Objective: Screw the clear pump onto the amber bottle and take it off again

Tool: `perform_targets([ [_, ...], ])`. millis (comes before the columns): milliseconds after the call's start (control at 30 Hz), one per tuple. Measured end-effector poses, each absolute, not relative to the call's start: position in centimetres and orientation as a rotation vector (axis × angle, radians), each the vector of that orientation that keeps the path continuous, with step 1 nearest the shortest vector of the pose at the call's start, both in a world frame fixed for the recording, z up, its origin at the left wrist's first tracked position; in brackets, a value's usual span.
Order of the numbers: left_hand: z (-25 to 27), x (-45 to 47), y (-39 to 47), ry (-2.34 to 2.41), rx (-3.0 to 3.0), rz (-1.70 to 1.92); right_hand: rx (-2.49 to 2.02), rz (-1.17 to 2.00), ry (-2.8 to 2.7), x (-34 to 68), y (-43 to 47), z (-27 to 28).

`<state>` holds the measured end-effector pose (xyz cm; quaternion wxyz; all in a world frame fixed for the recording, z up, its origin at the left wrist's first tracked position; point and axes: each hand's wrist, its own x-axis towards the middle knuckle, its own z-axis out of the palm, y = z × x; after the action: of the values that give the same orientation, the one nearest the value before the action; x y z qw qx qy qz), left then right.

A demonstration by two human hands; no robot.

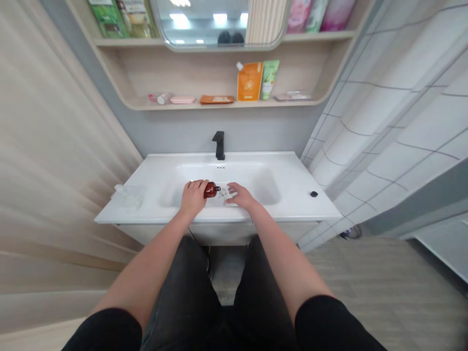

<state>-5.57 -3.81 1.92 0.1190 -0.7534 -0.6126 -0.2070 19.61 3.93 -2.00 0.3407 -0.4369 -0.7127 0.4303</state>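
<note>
Over the white sink basin (268, 187), my left hand (193, 196) is closed around a dark amber bottle (210, 190). The bottle lies tipped nearly level, its narrow dark neck pointing right. Facing that neck, my right hand (240, 196) has its fingers curled round a small clear container (229, 193), whose exact shape is hard to make out. Bottle neck and container are very close; whether they touch cannot be seen. A small round black cap (313, 194) rests on the counter far to the right.
A black faucet (220, 145) rises behind the basin. Crumpled clear plastic (128, 196) lies on the left counter. Above, a wall shelf (175, 106) bears an orange pouch (250, 82), a green tube (269, 79) and small packets. A curtain (54, 146) hangs at the left, a tiled wall (387, 161) at the right.
</note>
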Motion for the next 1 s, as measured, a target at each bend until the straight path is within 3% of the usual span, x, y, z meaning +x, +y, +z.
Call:
perform_targets([
  [1000,2.21,-5.38,-4.02,-1.809,-2.203,-0.602,-1.169,1.12,-1.858,19.65,3.72,-1.7],
])
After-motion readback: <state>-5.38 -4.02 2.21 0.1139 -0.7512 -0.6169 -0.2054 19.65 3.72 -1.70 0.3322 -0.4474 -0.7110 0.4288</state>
